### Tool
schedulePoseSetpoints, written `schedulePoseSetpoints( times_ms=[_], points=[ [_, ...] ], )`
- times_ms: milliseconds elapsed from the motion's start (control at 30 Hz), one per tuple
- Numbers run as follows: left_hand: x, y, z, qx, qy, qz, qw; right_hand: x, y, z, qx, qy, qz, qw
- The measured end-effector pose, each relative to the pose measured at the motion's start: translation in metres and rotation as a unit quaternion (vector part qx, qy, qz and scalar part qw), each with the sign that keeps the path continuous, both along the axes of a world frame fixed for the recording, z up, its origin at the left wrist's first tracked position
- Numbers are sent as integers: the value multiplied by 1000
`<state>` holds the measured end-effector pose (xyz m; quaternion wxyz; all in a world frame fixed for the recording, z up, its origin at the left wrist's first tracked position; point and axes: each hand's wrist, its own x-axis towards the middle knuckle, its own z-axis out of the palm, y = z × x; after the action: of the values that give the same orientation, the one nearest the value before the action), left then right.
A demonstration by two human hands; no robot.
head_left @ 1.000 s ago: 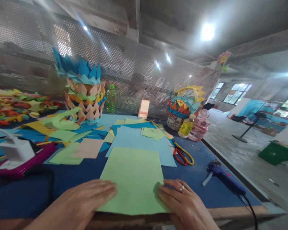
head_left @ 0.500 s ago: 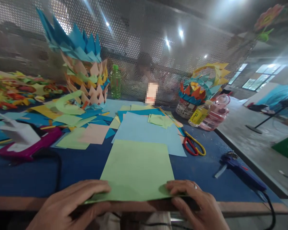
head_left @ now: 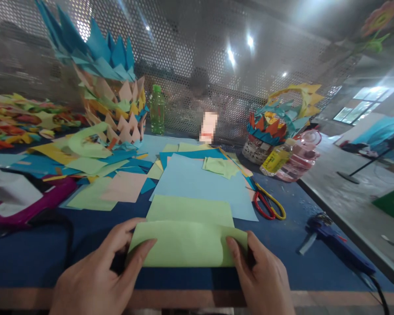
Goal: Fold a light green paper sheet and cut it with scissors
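the person's left hand [head_left: 93,269] and right hand [head_left: 265,271] are staying clear of each other, each clamping one end of a light green sheet [head_left: 187,245]; both thumbs are pressing on its upper face, and the other fingers are curling around its ends, partly out of sight; the sheet is lying near the middle of the bench's [head_left: 190,278] near edge, doubled over with the bend facing that edge; its far part is overlapping a light blue sheet [head_left: 193,181], on which small green pieces [head_left: 219,166] are resting; red-and-yellow scissors [head_left: 271,207] are lying just beside the blue sheet, towards the bench's right edge; a blue glue gun [head_left: 341,246] is lying nearer that edge, its cable running to the near right corner; a purple power strip [head_left: 59,194] is sitting towards the left edge; a tall paper piece [head_left: 118,118] and a green bottle [head_left: 156,111] are standing towards the far edge
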<state>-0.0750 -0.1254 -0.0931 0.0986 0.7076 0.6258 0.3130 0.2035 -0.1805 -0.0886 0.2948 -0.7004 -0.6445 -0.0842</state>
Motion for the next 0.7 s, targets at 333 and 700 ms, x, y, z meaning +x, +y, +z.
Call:
schedulePoseSetpoints(
  times_ms=[333,700],
  points=[
    [31,-4,6,314,161,-234,906,-6,12,-4,-22,-84,-36,996],
    [31,4,-29,301,296,-328,845,-4,10,-8,-45,-47,-43,997]
  ],
)
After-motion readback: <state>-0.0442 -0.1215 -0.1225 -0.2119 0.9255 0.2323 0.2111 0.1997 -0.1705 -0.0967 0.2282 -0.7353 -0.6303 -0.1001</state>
